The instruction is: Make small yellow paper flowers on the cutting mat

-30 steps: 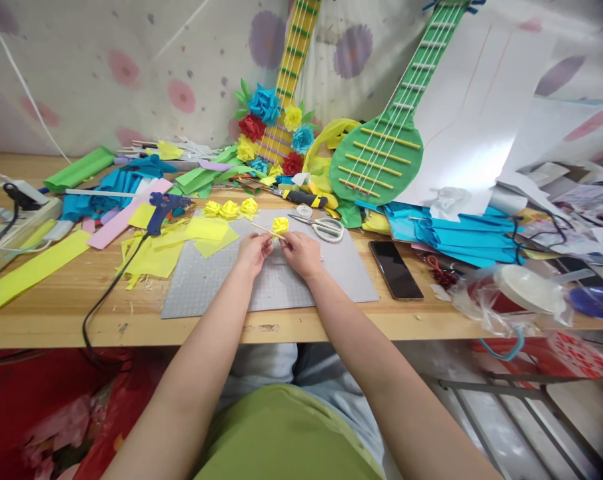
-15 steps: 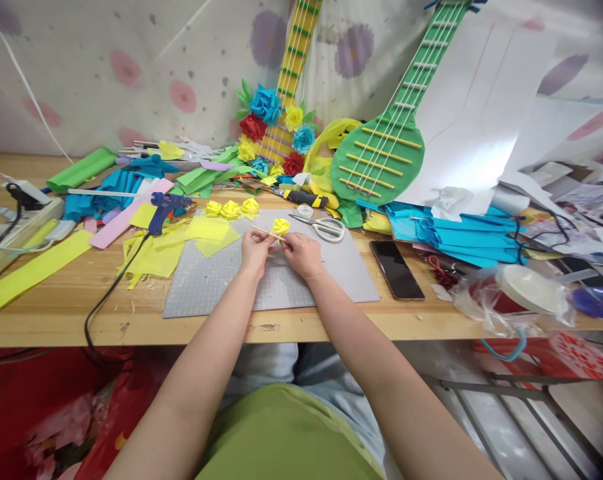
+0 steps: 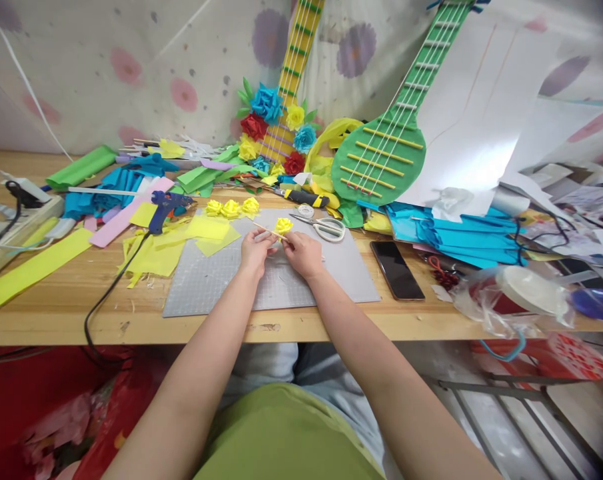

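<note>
Both of my hands are close together over the grey cutting mat [image 3: 201, 287]. A thin wooden stick [image 3: 264, 228] slants across my fingertips, its right end pinched in my right hand [image 3: 304, 253]. My left hand [image 3: 256, 252] is closed just below the stick; what its fingertips grip is too small to make out. Right behind the fingers is a yellow paper flower [image 3: 283, 225], and I cannot tell whether it touches them. Three more yellow paper flowers [image 3: 230, 209] sit in a row at the mat's back edge. White-handled scissors [image 3: 330, 229] lie to the right.
Left of the mat, a blue glue gun [image 3: 161, 210] with a black cord rests on yellow crepe paper [image 3: 154, 257]. A phone [image 3: 397, 270] lies on the right. Behind stand a green paper-covered lute [image 3: 378, 160] and a yellow one [image 3: 297, 50] with paper flowers. A utility knife [image 3: 304, 198] lies between.
The stick's left end has tipped up slightly, and the yellow flower behind the fingers shows a little further right. Both hands stay in nearly the same place.
</note>
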`<state>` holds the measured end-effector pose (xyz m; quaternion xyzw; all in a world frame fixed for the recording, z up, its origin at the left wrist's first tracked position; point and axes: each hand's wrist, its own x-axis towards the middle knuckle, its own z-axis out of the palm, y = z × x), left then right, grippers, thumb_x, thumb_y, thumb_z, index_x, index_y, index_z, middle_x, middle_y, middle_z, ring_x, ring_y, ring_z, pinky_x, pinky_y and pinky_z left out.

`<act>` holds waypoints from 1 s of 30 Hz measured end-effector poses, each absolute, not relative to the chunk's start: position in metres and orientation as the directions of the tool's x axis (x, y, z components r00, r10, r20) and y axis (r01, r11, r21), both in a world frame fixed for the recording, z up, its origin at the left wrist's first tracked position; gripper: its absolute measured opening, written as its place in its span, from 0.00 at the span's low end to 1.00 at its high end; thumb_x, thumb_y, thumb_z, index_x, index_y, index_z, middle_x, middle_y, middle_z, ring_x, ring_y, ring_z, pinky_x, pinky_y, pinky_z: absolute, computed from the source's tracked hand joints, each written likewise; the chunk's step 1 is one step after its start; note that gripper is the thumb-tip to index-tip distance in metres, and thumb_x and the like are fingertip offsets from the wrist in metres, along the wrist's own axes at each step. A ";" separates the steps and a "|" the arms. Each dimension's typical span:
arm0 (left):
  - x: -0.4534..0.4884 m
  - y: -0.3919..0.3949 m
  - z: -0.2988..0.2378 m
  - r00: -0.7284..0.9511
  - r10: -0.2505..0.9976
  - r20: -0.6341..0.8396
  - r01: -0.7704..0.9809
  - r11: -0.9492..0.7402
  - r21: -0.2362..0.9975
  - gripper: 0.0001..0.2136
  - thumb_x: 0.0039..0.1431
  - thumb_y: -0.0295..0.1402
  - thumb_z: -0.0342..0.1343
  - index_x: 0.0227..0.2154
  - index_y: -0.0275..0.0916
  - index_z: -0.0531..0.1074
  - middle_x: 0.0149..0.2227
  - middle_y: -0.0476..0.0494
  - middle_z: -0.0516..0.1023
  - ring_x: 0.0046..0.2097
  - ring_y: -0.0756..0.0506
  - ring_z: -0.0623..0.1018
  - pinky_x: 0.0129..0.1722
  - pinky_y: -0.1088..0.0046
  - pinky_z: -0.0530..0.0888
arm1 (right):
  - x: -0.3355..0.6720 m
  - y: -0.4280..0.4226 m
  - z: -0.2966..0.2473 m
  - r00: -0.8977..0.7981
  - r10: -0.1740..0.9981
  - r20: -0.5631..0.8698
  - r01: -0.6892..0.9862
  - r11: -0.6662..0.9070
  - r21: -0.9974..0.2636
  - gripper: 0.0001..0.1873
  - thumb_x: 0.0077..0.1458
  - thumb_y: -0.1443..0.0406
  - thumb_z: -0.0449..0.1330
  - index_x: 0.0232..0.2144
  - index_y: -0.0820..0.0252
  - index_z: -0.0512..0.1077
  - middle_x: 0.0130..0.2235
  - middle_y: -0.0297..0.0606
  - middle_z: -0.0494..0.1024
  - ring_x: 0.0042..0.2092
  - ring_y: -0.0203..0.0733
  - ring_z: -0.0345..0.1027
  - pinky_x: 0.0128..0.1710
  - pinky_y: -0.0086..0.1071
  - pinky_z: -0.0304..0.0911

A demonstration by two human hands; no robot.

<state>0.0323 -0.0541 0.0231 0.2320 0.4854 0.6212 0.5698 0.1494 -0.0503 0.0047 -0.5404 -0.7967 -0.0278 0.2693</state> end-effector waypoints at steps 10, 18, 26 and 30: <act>0.036 -0.056 0.018 -0.321 0.927 -0.194 -0.401 0.052 0.914 0.23 0.36 0.23 0.62 0.35 0.38 0.57 0.28 0.47 0.74 0.29 0.50 0.75 0.26 0.75 0.72 | 0.149 -0.051 0.006 -0.247 0.858 0.450 0.890 0.384 -0.244 0.11 0.54 0.65 0.47 0.32 0.57 0.68 0.33 0.37 0.73 0.38 0.38 0.63 0.31 0.29 0.48; 0.035 -0.056 0.016 -0.367 0.924 -0.106 -0.314 -0.015 0.949 0.20 0.38 0.25 0.61 0.37 0.38 0.63 0.28 0.48 0.74 0.25 0.53 0.72 0.23 0.79 0.70 | 0.149 -0.053 0.008 -0.217 0.863 0.455 0.895 0.363 -0.261 0.12 0.55 0.63 0.46 0.32 0.57 0.69 0.32 0.36 0.73 0.37 0.38 0.64 0.30 0.29 0.48; 0.033 -0.057 0.015 -0.358 0.926 -0.120 -0.315 0.002 0.949 0.19 0.38 0.27 0.61 0.38 0.36 0.68 0.28 0.46 0.74 0.25 0.53 0.72 0.21 0.81 0.68 | 0.150 -0.053 0.009 -0.192 0.874 0.447 0.904 0.335 -0.265 0.13 0.56 0.61 0.45 0.33 0.58 0.68 0.32 0.36 0.74 0.37 0.38 0.64 0.30 0.29 0.47; 0.031 -0.057 0.018 -0.362 0.916 -0.173 -0.403 0.013 0.915 0.20 0.38 0.27 0.61 0.39 0.35 0.67 0.27 0.47 0.74 0.27 0.52 0.73 0.24 0.79 0.70 | 0.147 -0.057 0.013 -0.185 0.874 0.448 0.905 0.329 -0.269 0.20 0.56 0.52 0.43 0.33 0.59 0.67 0.30 0.36 0.74 0.34 0.37 0.65 0.28 0.28 0.46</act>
